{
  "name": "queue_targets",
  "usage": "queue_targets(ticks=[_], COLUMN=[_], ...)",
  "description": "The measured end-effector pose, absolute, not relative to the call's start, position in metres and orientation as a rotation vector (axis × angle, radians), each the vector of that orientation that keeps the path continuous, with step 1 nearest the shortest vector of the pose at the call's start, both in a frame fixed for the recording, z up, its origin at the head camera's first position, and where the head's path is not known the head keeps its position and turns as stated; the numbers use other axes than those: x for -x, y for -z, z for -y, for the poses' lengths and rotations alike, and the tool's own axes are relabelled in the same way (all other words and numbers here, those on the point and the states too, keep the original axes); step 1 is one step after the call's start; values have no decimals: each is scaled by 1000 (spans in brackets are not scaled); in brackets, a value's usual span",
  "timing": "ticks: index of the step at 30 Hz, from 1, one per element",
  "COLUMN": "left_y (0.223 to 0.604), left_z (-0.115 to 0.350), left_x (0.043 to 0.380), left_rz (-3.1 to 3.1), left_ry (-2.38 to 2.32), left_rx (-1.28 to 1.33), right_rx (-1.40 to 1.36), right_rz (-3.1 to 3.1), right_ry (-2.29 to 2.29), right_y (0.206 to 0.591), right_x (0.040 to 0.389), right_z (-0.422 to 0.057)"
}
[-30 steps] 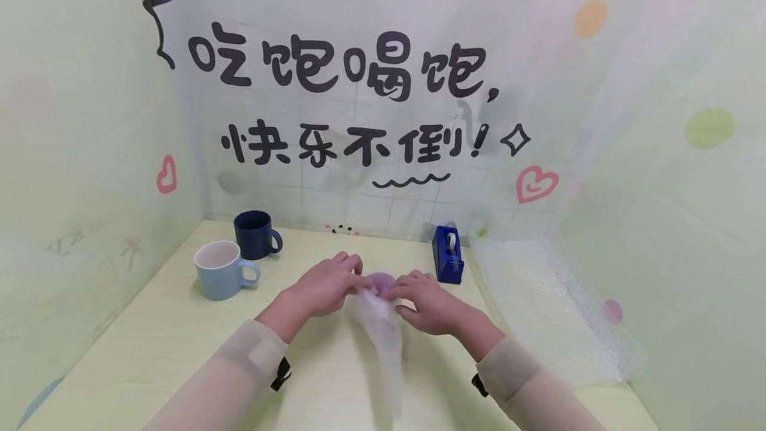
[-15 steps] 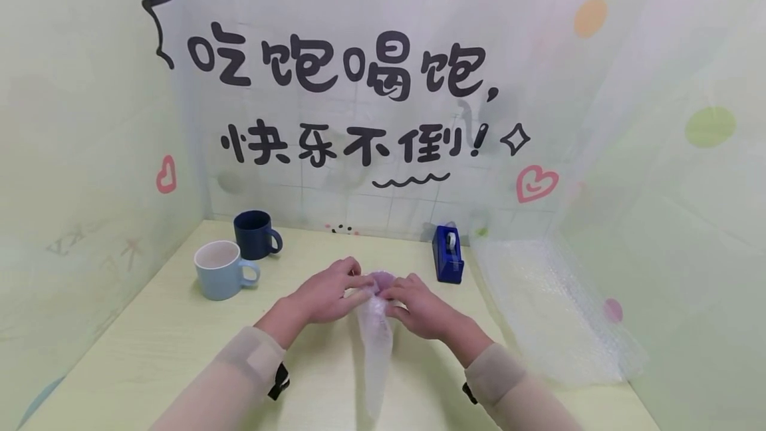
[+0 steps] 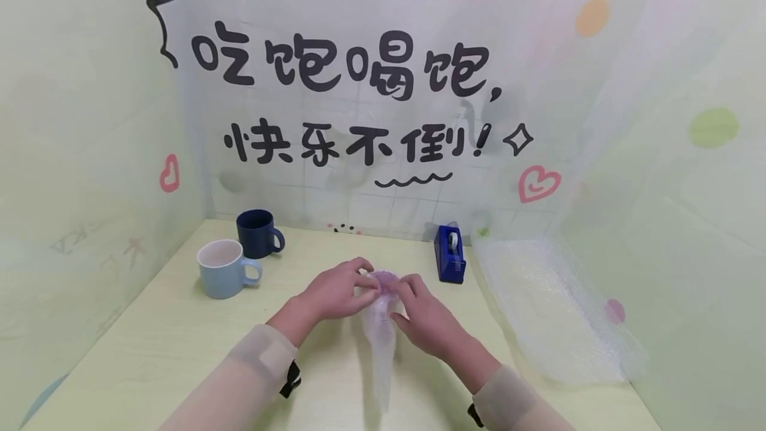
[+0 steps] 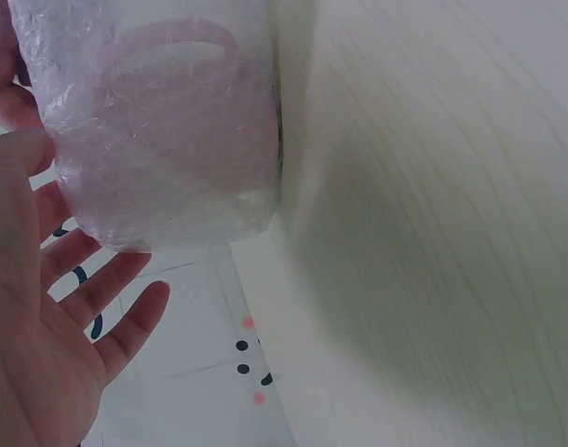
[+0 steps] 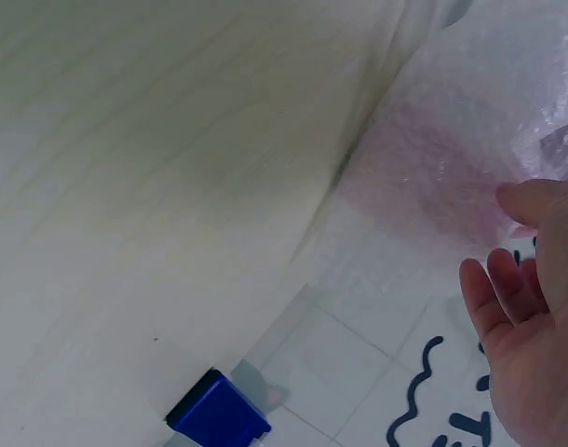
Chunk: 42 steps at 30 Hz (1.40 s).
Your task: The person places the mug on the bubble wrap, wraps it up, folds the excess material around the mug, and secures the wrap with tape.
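Observation:
A pink mug (image 4: 186,140) stands in the middle of the table, inside a sleeve of clear bubble wrap (image 3: 380,334). The mug's handle shows through the wrap in the left wrist view, and a long tail of wrap points toward the person. My left hand (image 3: 338,291) pinches the wrap at the left of the mug's rim with thumb and index finger; its other fingers spread loosely along the side. At the right of the rim, my right hand (image 3: 427,314) has its thumb outside the wrap and its index finger bent over the rim edge, holding the wrap there.
A light blue mug (image 3: 220,275) and a dark blue mug (image 3: 254,235) stand at the left. Behind the right hand is a blue tape dispenser (image 3: 450,255). Flat sheets of bubble wrap (image 3: 556,311) lie along the right side, and printed curtains (image 3: 359,205) enclose the table.
The bubble wrap is gathered closer around the pink mug's rim, and its tail has shifted. The right hand's index finger has risen over the rim; the left hand has moved slightly right.

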<state>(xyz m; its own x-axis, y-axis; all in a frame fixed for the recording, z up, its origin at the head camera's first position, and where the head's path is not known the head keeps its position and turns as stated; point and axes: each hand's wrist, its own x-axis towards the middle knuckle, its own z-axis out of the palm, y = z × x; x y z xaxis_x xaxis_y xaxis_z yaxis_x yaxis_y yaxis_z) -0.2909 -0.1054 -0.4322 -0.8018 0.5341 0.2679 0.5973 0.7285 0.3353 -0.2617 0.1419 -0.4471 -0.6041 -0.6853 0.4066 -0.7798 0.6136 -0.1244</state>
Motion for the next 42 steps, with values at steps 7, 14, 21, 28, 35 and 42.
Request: queue_targets(ticks=[7, 14, 21, 28, 35, 42], left_y=[430, 433, 436, 439, 441, 445], left_z=[105, 106, 109, 111, 111, 111], left_x=[292, 291, 292, 294, 292, 291], left_rz=[2774, 2795, 2793, 2789, 2800, 2802], left_ry=[624, 648, 631, 681, 871, 992], left_rx=[897, 900, 915, 925, 909, 886], right_rx=[-1564, -1527, -1309, -1176, -1078, -935], right_rz=[2342, 2082, 2132, 2366, 2336, 2406], right_ry=[-201, -104, -398, -566, -598, -685], right_y=[442, 445, 431, 434, 440, 439], right_x=[218, 213, 256, 284, 298, 299], right_z=[-148, -140, -141, -132, -125, -119])
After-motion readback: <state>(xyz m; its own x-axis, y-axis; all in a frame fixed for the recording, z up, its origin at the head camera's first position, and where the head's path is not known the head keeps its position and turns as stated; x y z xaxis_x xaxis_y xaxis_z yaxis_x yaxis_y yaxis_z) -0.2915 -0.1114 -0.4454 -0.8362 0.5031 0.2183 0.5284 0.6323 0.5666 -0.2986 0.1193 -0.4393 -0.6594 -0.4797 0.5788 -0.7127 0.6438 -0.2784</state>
